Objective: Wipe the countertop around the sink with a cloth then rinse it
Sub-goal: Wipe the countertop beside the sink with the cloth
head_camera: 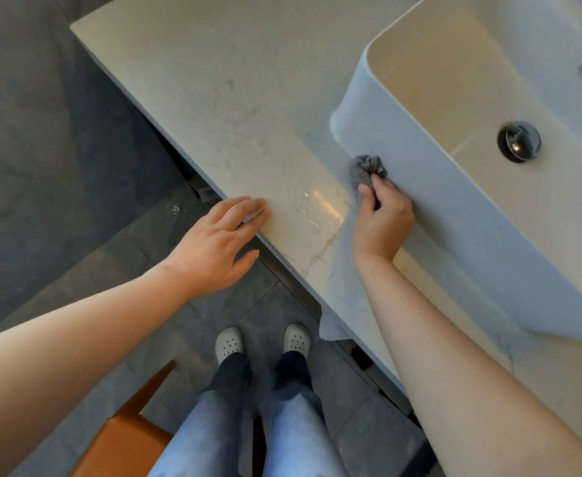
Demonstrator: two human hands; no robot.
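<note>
Wiping step: right hand (382, 220) fingers pinch bunched cloth (365, 168) on desk (248, 98) against sink (472, 228) base, near front edge; left hand (219, 242) fingers straight on that edge. Next, I judge: follow base round; rinse pending.

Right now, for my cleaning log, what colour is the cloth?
The cloth is grey; head view.

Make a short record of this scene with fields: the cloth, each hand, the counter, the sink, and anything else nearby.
cloth: grey, bunched, at the foot of the sink's outer wall
right hand: grips the cloth
left hand: fingers straight, resting on the countertop's front edge
countertop: pale, veined; wet streaks between the hands
sink: white, sits on top of the countertop; drain visible in the bowl
nearby: orange chair on the floor, lower left
</note>
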